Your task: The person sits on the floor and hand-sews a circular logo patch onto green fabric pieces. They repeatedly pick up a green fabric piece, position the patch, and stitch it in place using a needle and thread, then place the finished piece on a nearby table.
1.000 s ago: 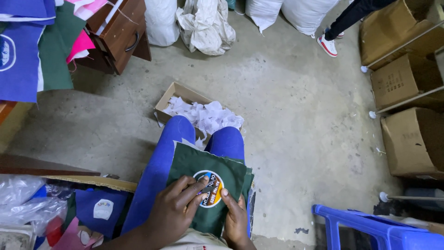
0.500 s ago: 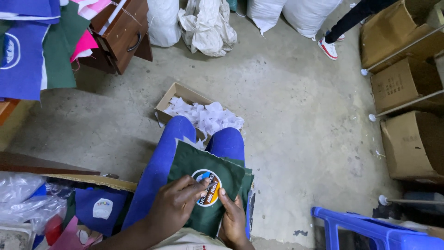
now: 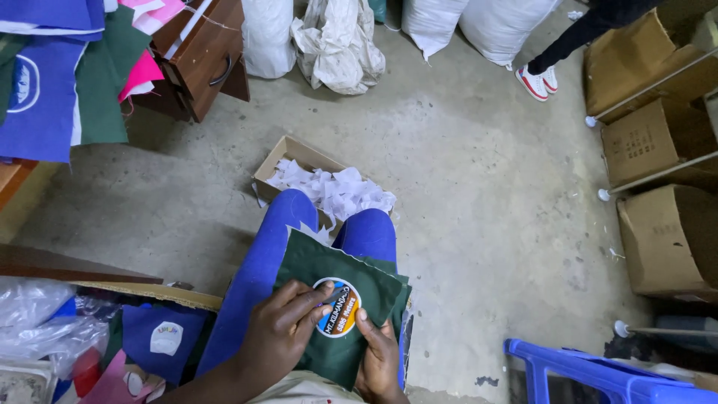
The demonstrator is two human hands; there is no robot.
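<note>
Dark green fabric piece (image 3: 359, 299) is laid flat across the lap, over blue trousers (image 3: 262, 262). A round multicoloured patch (image 3: 336, 307) is seen at its centre. Left hand (image 3: 280, 337) is spread open, fingers pressed on the fabric at the patch's left edge, nothing gripped. Right hand (image 3: 380, 359) is held at the lower edge, thumb on top beside the patch; grip underneath cannot be told. Cardboard box of white scraps (image 3: 329, 187) is set on the floor past the knees
</note>
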